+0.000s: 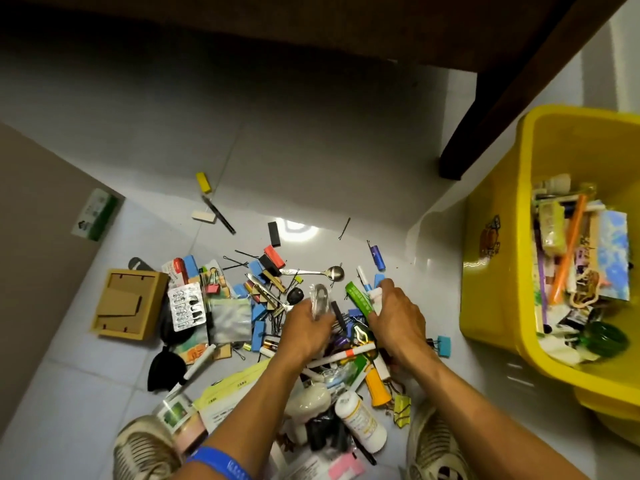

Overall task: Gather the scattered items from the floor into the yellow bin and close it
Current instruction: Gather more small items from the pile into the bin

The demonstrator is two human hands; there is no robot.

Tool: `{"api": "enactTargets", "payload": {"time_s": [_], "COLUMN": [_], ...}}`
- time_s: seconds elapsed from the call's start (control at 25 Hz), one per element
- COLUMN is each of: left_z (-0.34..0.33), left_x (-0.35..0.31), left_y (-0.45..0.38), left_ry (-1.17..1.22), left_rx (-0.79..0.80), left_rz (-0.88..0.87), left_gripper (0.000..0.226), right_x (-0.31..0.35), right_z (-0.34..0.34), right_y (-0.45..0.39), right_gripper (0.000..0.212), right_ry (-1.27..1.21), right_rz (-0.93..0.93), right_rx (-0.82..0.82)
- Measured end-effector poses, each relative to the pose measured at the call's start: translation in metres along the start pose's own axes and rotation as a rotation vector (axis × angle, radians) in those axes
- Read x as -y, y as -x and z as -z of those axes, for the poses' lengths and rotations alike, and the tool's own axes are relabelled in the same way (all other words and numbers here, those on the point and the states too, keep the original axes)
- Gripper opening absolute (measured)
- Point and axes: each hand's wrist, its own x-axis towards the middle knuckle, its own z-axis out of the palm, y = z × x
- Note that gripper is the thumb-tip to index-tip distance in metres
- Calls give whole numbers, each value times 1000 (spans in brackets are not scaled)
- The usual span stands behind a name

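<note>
Both hands are seen over a pile of small items on the tiled floor (104, 375), with the yellow bin (498, 271) at the right.

From the head view, a clear plastic piece (319, 299) is gripped by the curled fingers of the left hand (306, 327). A green tube (358, 299) and a white object (375, 295) are held together in the right hand (398, 320). The scattered items (242, 299) are spread on the floor around and under the hands. The yellow bin is placed well to the right, uncovered and already partly filled. A metal spoon (318, 271) is lying just beyond the hands, and a cardboard box (130, 304) is seen at the left.
</note>
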Motion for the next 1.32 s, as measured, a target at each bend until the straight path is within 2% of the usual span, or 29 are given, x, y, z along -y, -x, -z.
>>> {"api": "enactTargets", "payload": {"time_s": [0.08, 0.16, 0.24, 0.28, 0.4, 0.48, 0.6, 0.72, 0.8, 0.92, 1.0, 1.08, 1.16, 1.24, 1.32], "left_z": [6, 9, 5, 1, -20, -31, -32, -22, -15, 8, 23, 20, -4, -41, -74], "left_x": [2, 1, -1, -3, -11, -13, -16, -17, -19, -32, -54, -91, -148, -203, -249], "left_y": [4, 4, -2, -5, -10, -14, -20, -19, -11, 11, 29, 50, 79, 102, 127], "left_ry": [137, 191, 102, 23, -216, -253, -163, 142, 313, 555, 627, 622, 598, 567, 535], "left_rx": [-3, -29, -75, -94, -159, -159, -124, -53, -11, 21, 75, 187, 292, 360, 453], "left_rz": [52, 64, 47, 43, 30, 26, 73, 139, 175, 207, 153, 56, -47, -92, -106], "left_gripper": [10, 7, 11, 17, 30, 28, 19, 6, 4, 14, 21, 21, 18, 10, 16], "right_x": [3, 0, -9, -12, -9, -1, 15, 15, 10, 18, 21, 10, -14, -38, -64], "right_z": [0, 4, 9, 11, 6, -5, -14, -19, -14, 19, 55, 101, 153, 194, 225], "right_y": [-3, -7, -10, -9, -6, -4, -7, -6, -6, 5, 25, 49, 73, 85, 91], "right_gripper": [41, 41, 39, 39, 42, 42, 35, 31, 28, 24, 26, 29, 30, 25, 25], "right_ry": [17, -197, -424, -459, -393, -217, -19, -42, -229, -865, -1186, -1384, -1483, -1427, -1273], "right_rz": [7, -69, -135, -127, -18, 52, 80, 55, -23, -182, -132, -28, 19, -37, -119], "right_rx": [16, 35, -10, -42, -15, 15, -31, -52, -10, 98, 95, 15, -150, -380, -567]}}
